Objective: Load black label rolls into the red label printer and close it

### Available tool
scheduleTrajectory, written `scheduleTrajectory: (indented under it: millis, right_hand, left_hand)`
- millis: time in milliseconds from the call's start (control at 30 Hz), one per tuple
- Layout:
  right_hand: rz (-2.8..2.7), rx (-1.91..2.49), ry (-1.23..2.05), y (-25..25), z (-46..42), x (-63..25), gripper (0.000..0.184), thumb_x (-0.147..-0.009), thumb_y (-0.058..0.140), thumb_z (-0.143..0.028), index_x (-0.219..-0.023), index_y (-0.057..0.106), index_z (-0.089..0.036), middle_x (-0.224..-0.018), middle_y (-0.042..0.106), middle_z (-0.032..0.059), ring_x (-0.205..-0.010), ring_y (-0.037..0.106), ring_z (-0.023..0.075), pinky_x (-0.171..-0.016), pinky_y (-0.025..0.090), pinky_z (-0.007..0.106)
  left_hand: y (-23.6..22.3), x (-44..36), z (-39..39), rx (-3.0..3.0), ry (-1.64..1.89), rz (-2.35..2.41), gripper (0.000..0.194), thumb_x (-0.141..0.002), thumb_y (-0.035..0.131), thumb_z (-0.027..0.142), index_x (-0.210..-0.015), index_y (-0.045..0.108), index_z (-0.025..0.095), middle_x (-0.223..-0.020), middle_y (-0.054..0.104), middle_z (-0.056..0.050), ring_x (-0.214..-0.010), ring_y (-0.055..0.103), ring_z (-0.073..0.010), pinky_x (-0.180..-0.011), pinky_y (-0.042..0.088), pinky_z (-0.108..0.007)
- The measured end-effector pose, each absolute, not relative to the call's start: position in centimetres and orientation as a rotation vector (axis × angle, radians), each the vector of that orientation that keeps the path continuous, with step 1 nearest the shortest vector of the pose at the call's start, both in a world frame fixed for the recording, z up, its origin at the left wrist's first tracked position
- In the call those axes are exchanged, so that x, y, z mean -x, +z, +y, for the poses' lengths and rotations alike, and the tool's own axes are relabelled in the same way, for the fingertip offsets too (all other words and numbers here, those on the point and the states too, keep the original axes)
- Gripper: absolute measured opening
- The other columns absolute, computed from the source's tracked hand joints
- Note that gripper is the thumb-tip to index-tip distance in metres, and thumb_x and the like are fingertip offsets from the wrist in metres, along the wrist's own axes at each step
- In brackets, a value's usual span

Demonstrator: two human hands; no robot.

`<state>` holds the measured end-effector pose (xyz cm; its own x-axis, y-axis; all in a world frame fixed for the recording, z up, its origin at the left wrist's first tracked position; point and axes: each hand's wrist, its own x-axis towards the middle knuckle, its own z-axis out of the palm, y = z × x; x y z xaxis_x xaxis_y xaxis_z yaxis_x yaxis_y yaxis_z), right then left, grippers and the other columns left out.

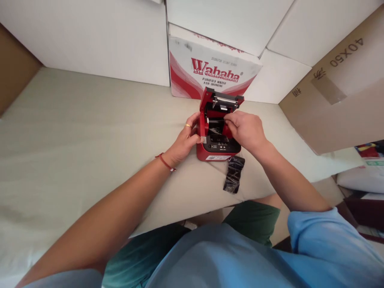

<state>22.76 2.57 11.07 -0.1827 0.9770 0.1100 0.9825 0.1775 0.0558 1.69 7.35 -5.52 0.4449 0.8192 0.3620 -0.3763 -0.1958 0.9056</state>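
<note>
A red and black label printer (220, 150) stands on the table with its lid (223, 100) raised. Inside it lies a roll of glossy black film (215, 125). My left hand (189, 136) grips the printer's left side, thumb at the front corner and fingers along the wall. My right hand (246, 127) reaches into the right side of the compartment, fingers pinched together by the film roll's right end. What those fingertips hold, if anything, is hidden. A crumpled strip of black film (234, 175) lies on the table in front of the printer.
Behind the printer stands a Wahaha water carton (214, 68), with white boxes (105, 40) stacked around it. A large brown carton (339, 88) is at the right. A pale cloth covers the table (75, 152), whose front edge runs close to my body.
</note>
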Motion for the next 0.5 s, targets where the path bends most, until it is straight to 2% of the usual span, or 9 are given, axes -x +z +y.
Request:
scheduleTrajectory:
  millis: [100, 200, 333, 500]
  right_hand:
    - [-2.527, 2.0, -0.269, 11.7, 3.4, -20.9, 0.041, -0.112, 0.048, -0.021, -0.137, 0.081, -0.022, -0.131, 0.086, 0.0142, -0.111, 0.08, 0.0328, -0.079, 0.052, 0.038]
    - [-2.644, 2.081, -0.277, 12.1, 4.1, -19.4, 0.04, -0.111, 0.048, -0.015, -0.132, 0.081, -0.018, -0.127, 0.086, 0.0191, -0.108, 0.081, 0.0357, -0.077, 0.052, 0.04]
    - [-2.682, 2.115, -0.274, 11.8, 4.8, -18.3, 0.041, -0.109, 0.045, -0.011, -0.13, 0.081, -0.015, -0.132, 0.083, 0.0228, -0.112, 0.081, 0.0384, -0.081, 0.055, 0.042]
    - [-2.642, 2.181, -0.215, 11.5, 5.3, -18.2, 0.039, -0.11, 0.048, -0.015, -0.135, 0.079, -0.016, -0.136, 0.082, 0.0226, -0.117, 0.08, 0.0395, -0.086, 0.058, 0.043]
  left_hand:
    - [-5.5, -1.7, 7.4, -1.392, 1.149, 0.444, 0.093, -0.083, 0.077, 0.041, -0.169, 0.039, 0.037, -0.185, 0.041, -0.006, -0.174, 0.036, -0.0373, -0.142, 0.036, -0.058]
    - [-5.4, -1.7, 7.3, -1.383, 1.144, 0.448, 0.093, -0.082, 0.077, 0.04, -0.168, 0.04, 0.036, -0.185, 0.041, -0.007, -0.172, 0.039, -0.0372, -0.141, 0.038, -0.058]
    - [-5.1, -1.7, 7.1, -1.351, 1.113, 0.459, 0.096, -0.082, 0.078, 0.04, -0.169, 0.037, 0.035, -0.185, 0.04, -0.008, -0.167, 0.046, -0.0375, -0.139, 0.041, -0.059]
    - [-4.9, -1.7, 7.0, -1.359, 1.108, 0.471, 0.098, -0.082, 0.079, 0.042, -0.17, 0.035, 0.033, -0.187, 0.037, -0.01, -0.169, 0.042, -0.0397, -0.137, 0.043, -0.06]
